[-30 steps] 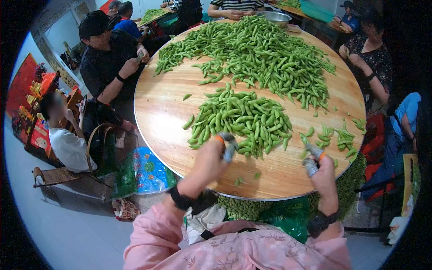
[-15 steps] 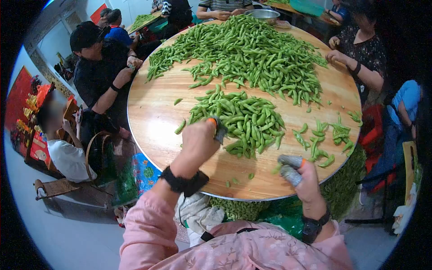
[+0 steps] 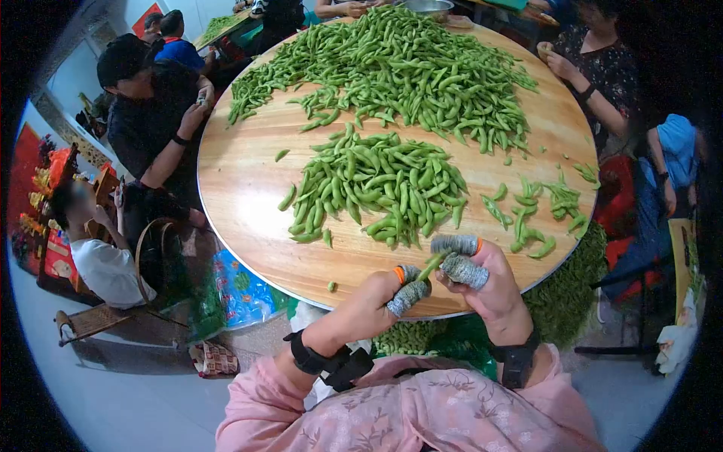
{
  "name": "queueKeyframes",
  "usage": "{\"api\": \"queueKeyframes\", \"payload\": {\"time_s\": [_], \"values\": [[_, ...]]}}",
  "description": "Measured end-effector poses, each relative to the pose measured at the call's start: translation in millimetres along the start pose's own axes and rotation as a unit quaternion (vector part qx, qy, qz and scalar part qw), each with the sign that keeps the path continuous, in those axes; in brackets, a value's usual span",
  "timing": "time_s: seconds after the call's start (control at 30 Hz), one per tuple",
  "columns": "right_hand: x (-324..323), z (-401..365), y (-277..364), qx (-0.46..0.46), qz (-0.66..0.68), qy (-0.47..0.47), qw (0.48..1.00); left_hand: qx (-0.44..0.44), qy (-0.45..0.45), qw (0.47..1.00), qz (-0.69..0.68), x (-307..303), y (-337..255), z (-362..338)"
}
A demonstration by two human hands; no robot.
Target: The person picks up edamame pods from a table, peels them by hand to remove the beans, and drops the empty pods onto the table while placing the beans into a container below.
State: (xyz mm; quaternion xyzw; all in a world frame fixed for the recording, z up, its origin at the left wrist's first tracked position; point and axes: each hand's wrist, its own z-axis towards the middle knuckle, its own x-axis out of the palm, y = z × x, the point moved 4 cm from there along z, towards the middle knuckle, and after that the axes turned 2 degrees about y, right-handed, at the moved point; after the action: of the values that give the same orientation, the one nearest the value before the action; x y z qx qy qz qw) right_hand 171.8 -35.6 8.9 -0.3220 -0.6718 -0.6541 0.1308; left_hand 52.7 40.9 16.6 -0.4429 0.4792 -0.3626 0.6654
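Near the front edge of the round wooden table, both hands come together around one green edamame pod. Grey knitted finger covers with orange bands are on the fingers and thumbs. My left hand pinches the pod's lower end, and my right hand is closed on its upper end. Just beyond them lies a small pile of edamame pods. A far larger heap of pods covers the table's back half.
Loose pods and scraps are scattered at the right. A metal bowl stands at the back edge. A person in a black cap sits at the left, another in a patterned top at the right. Green pods fill the floor area below the right edge.
My left hand has drawn back from the small pile toward the front edge. My right hand has moved slightly left and up to meet it, and a pod now shows between them.
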Motion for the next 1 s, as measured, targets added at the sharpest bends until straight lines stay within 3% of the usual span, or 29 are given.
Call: {"api": "queueKeyframes", "payload": {"time_s": [0.07, 0.2, 0.27, 0.4, 1.0], "values": [[0, -4, 3, -0.044, -0.054, -0.051, 0.996, -0.063, -0.063, 0.996, 0.023, -1, 4, -5], [-2, -13, -6, 0.001, -0.105, -0.055, 0.993, -0.119, -0.085, 0.979, 0.145, 3, 0, -11], [2, -15, -8, -0.023, -0.142, -0.032, 0.989, -0.037, -0.084, 0.951, 0.297, 6, -6, -10], [2, -19, -8, -0.012, -0.140, -0.050, 0.989, -0.010, -0.067, 0.928, 0.367, 7, -7, -12], [1, -21, -15, 0.020, -0.106, -0.043, 0.993, -0.007, -0.029, 0.886, 0.463, 11, -16, -12]]}}
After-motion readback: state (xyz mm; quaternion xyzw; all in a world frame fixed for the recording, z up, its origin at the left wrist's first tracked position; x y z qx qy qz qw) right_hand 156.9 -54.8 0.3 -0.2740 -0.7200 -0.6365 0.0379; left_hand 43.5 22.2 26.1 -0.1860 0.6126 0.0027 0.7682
